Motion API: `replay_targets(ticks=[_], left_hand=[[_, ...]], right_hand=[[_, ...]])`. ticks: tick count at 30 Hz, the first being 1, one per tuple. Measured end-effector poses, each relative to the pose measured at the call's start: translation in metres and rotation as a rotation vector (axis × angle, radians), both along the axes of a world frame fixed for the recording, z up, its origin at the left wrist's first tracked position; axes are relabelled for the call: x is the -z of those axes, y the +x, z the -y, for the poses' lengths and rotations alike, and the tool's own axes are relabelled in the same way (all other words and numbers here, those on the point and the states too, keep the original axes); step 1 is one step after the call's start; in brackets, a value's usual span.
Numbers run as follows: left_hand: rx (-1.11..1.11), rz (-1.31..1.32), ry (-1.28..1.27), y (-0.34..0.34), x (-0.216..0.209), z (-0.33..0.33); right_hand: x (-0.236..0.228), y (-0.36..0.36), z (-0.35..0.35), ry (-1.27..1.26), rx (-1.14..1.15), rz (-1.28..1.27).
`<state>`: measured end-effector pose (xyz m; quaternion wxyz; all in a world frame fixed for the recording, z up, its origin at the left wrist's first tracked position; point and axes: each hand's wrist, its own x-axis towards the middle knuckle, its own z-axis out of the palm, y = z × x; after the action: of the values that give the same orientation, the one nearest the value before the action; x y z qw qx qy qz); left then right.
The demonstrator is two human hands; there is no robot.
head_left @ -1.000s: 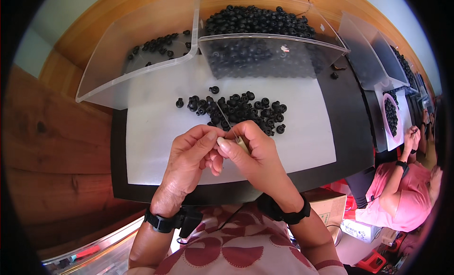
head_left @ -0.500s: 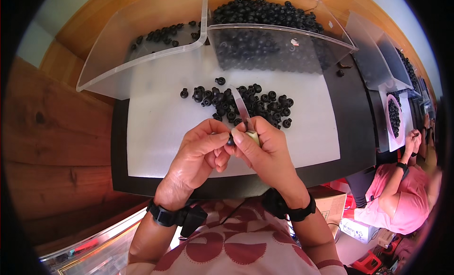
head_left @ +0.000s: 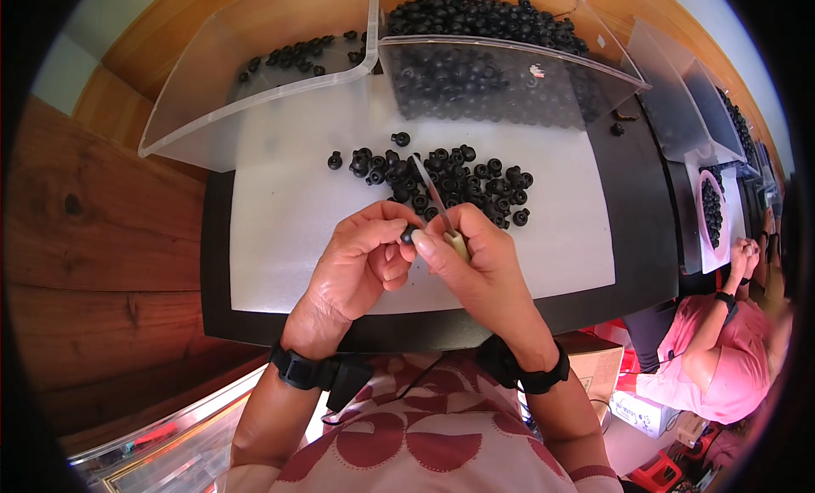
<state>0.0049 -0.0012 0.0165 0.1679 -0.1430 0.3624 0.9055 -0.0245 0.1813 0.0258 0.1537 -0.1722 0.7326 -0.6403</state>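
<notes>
A small black ball-shaped part (head_left: 408, 234) with a glossy surface is pinched between the thumb and fingers of my left hand (head_left: 358, 260). My right hand (head_left: 482, 264) is closed around the pale handle of a small knife (head_left: 435, 196), whose blade points up and away to the left. My right thumb tip rests against or very close to the held part. Just beyond my hands lies a loose pile of similar black parts (head_left: 458, 181), round with short necks, on a white foam mat (head_left: 280, 247). One stray part (head_left: 401, 139) sits behind the pile.
A clear bin (head_left: 543, 90) full of black parts stands at the back. Beside it, a clear bin (head_left: 204, 111) at the left has several parts behind its wall. The dark table edge (head_left: 645, 230) borders the mat. At right, a co-worker in pink (head_left: 722, 349) sits near a pink tray (head_left: 711, 209).
The knife blade has turned, so it looks narrower. The black part shows more fully between my fingertips. The whole view has shifted slightly.
</notes>
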Motion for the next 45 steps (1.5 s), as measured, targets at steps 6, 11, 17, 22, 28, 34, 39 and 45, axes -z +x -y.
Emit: replay_targets(ticks=[6,11,17,22,28,34,39,45], left_hand=[[0.014,-0.01,0.005,0.0,0.011,0.005],[-0.002,0.01,0.019,0.0,0.013,0.005],[-0.028,0.006,0.096,0.001,0.017,0.008],[-0.059,0.018,0.102,0.002,0.019,0.007],[-0.064,0.019,0.106,0.003,0.019,0.007],[-0.059,0.006,0.116,0.004,0.019,0.007],[-0.059,0.009,0.122,0.004,0.018,0.007],[-0.047,-0.012,0.127,0.004,0.019,0.008]], right_hand=[[0.009,0.0,0.005,-0.005,0.031,0.021],[0.016,0.008,-0.006,0.06,0.009,-0.106],[-0.001,0.022,-0.02,0.248,-0.076,-0.16],[-0.002,0.027,-0.017,0.265,-0.094,-0.306],[0.0,0.027,-0.014,0.286,-0.086,-0.326],[0.005,0.026,-0.015,0.316,-0.08,-0.363],[0.006,0.026,-0.014,0.31,-0.071,-0.387],[0.007,0.025,-0.015,0.323,-0.066,-0.379]])
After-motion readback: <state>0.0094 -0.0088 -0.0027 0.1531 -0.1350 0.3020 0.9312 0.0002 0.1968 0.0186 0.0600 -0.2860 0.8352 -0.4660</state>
